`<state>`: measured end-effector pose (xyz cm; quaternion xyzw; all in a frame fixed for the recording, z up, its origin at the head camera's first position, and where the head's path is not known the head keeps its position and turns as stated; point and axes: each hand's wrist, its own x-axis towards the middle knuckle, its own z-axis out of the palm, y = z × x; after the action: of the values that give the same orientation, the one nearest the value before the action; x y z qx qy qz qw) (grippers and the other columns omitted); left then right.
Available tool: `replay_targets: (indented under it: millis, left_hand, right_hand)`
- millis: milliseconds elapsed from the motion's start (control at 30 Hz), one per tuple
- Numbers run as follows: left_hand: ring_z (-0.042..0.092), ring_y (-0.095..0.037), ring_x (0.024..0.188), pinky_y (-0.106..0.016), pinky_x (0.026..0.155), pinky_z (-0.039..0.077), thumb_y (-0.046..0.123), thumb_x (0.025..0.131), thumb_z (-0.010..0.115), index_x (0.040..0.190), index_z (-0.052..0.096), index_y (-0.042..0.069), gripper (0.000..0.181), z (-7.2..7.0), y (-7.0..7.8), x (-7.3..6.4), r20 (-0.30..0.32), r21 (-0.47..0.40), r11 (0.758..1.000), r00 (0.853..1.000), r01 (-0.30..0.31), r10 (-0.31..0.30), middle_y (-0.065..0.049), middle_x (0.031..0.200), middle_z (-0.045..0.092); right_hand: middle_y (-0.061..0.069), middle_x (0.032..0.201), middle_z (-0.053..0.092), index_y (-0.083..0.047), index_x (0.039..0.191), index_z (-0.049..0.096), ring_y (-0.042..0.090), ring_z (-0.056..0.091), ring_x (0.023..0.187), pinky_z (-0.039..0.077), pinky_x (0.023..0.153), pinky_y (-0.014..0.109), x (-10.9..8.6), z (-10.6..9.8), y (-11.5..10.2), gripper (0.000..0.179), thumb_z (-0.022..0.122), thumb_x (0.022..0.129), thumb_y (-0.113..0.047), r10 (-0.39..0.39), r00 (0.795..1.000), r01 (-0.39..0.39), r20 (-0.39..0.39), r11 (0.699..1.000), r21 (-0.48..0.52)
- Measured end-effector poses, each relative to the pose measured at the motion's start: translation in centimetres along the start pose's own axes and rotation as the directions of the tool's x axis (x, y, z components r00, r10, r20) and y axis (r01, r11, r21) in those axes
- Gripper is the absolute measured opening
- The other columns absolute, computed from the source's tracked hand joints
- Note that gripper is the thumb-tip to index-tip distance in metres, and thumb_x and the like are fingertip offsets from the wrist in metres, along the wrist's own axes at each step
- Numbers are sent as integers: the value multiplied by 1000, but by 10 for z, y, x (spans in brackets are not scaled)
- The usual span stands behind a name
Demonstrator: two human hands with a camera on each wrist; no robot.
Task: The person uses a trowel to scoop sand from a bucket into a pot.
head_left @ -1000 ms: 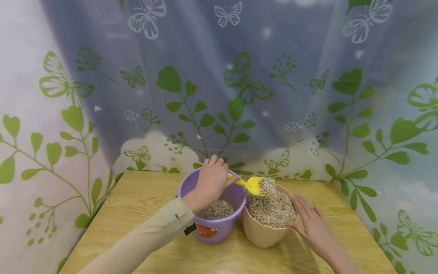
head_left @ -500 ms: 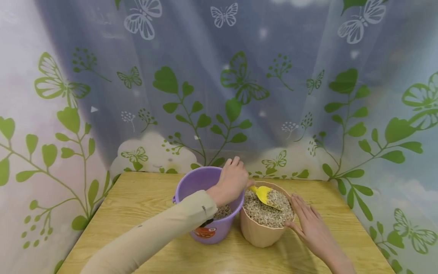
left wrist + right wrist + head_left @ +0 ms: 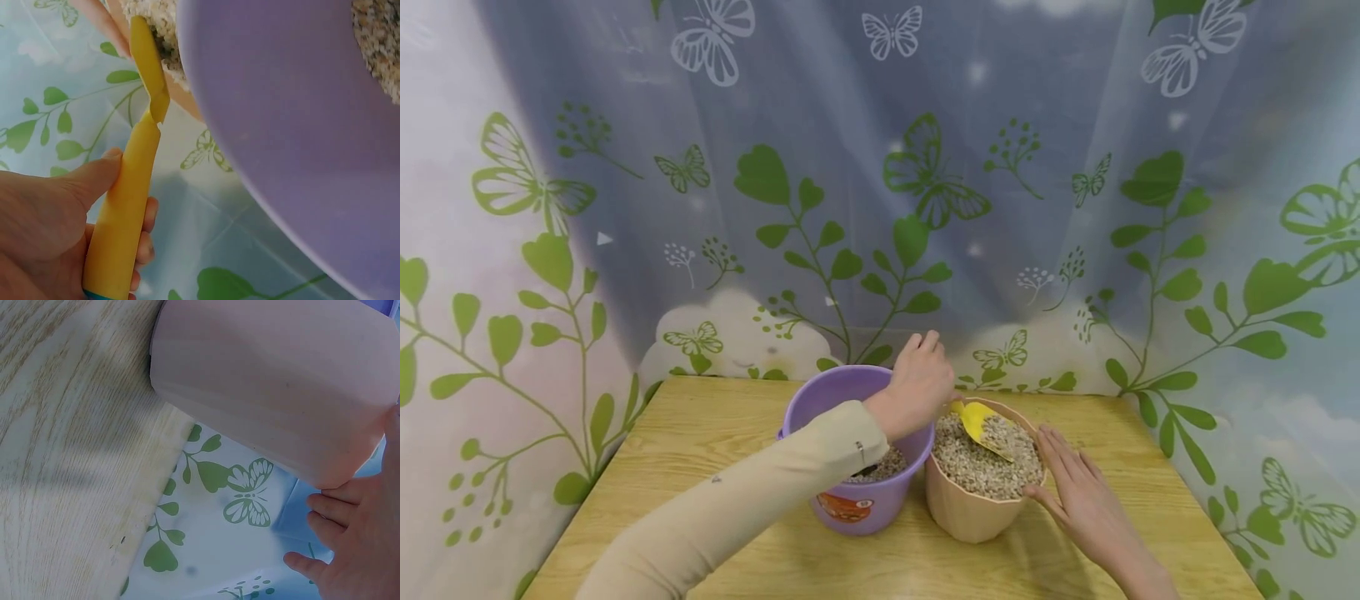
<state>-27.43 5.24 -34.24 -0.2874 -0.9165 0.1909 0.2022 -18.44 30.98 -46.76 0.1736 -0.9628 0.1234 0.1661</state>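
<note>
My left hand grips the yellow handle of a small toy shovel, thumb along one side and fingers curled round the other. The shovel's blade lies tilted on the speckled grain-like material that fills a peach-coloured faceted pot nearly to its rim. My right hand rests with extended fingers against the pot's right side; in the right wrist view its fingertips touch the pot wall near the rim. Left of the pot stands a purple bucket, partly hidden behind my left forearm, with more of the same material at its bottom.
Both containers stand close together on a wood-grain table. Behind it and at both sides hangs a curtain printed with butterflies and leaves. A beige sleeve crosses in front of the bucket.
My left hand has moved right with the shovel, from over the bucket towards the pot. The blade, loaded and raised before, has come down onto the material. My right hand stays at the pot.
</note>
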Motion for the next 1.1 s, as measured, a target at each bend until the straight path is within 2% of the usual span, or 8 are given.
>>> replay_targets:
  millis: [300,367,533,600,767,900,1000,1100]
  left_hand:
    - [45,-18,115,-31,91,33,64,95,52,92,77,21,50,-6,-17,3,79,56,998,997,7,-11,4,110,68]
    - [44,-18,115,-31,92,33,60,96,55,94,77,20,46,-8,-20,3,71,80,997,997,4,-10,4,110,67]
    - [40,-17,102,-31,87,29,28,101,62,87,74,20,20,-13,-24,2,18,188,982,1000,-11,8,6,98,64]
    - [37,-17,98,-30,85,27,18,103,58,84,71,20,23,-16,-25,2,0,237,971,1000,-18,19,7,94,61]
    - [34,-17,96,-30,84,27,15,106,52,81,69,20,30,-22,-27,-2,-33,308,951,999,-30,42,7,90,55]
    - [40,-17,101,-30,88,32,29,105,56,84,71,20,27,-24,-34,-9,-92,254,967,996,13,11,6,94,60]
    - [44,-17,104,-30,90,35,51,100,56,90,72,18,38,-22,-43,-16,-124,151,985,990,80,-62,5,98,63]
    - [45,-17,101,-30,86,36,63,94,53,89,71,14,52,-17,-54,-26,-151,38,987,977,159,-151,2,96,61]
  right_hand:
    - [20,161,33,-8,160,25,40,33,146,28,113,61,0,0,-1,80,61,99,-44,1,1000,-1,3,1000,15]
    - [21,160,34,-8,160,25,40,34,145,29,112,62,0,0,-1,80,61,99,-44,5,1000,-5,7,1000,17]
    - [22,159,35,-4,158,29,41,34,145,30,109,64,1,1,0,79,62,99,-44,8,1000,-8,7,1000,12]
    - [22,159,35,-3,157,30,41,35,145,31,109,64,1,1,0,78,62,99,-44,7,1000,-7,4,1000,12]
    - [22,159,36,-3,157,30,42,36,143,31,108,65,1,0,-1,79,62,98,-45,0,1000,0,1,1000,7]
    - [23,158,36,-2,157,31,42,35,144,31,108,66,2,-1,-1,79,62,98,-45,1,1000,-1,12,1000,7]
    - [23,160,33,-3,158,29,42,34,145,29,110,66,3,-2,-2,80,61,99,-46,9,1000,-9,27,1000,11]
    - [22,161,31,-6,160,24,42,32,146,27,112,64,3,-5,-4,81,60,99,-46,14,999,-15,37,1000,15]
